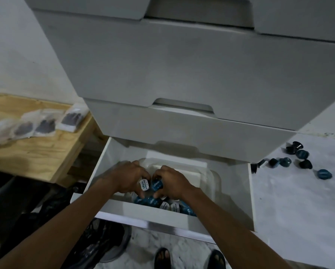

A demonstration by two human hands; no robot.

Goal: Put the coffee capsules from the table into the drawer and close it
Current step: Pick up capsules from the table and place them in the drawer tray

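Note:
The bottom white drawer (pixel 155 214) stands pulled open below the closed drawers. A pile of blue and white coffee capsules (pixel 162 204) lies at its front. Both hands are inside it, side by side above the pile. My left hand (pixel 127 177) holds a white-lidded capsule (pixel 144 184). My right hand (pixel 172 183) grips a blue capsule (pixel 156 185). Several more blue and black capsules (pixel 298 162) lie scattered on the white table (pixel 298 210) at the right.
A white drawer unit (pixel 182 74) towers over the open drawer. A clear tray (pixel 182 171) sits at the drawer's back. At the left a wooden bench (pixel 36 152) carries clear packets (pixel 36 125). Dark bags (pixel 85 239) and my sandalled feet (pixel 190 258) are on the marble floor.

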